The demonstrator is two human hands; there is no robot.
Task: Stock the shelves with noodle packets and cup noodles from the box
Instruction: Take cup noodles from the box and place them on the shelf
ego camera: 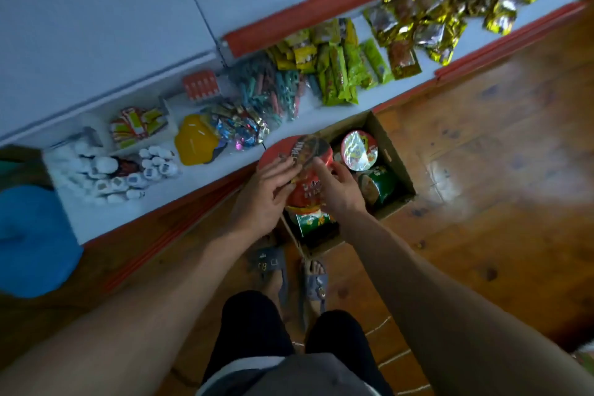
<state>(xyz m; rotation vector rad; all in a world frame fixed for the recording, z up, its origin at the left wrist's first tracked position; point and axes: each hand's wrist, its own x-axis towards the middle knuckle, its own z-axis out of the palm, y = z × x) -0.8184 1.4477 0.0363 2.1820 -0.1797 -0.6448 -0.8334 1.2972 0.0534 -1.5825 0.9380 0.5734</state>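
Note:
An open cardboard box [384,138] stands on the wooden floor against the shelf's front edge. Above its left part I hold a red cup noodle [305,154] with a dark printed lid, tilted toward the shelf. My left hand [266,193] grips its left side and my right hand [337,186] grips its right side. Still in the box are a red cup with a foil lid [358,149], a green cup [377,185] on its side and a green-and-orange cup [310,220] under my hands.
The white shelf [205,180] with a red lip carries white bottles [109,170], a yellow pouch [196,141], shiny sweets, clothes pegs, green and yellow packets [337,71] and gold foil packets [450,16]. A blue object [32,241] sits at left. My sandalled feet stand behind the box.

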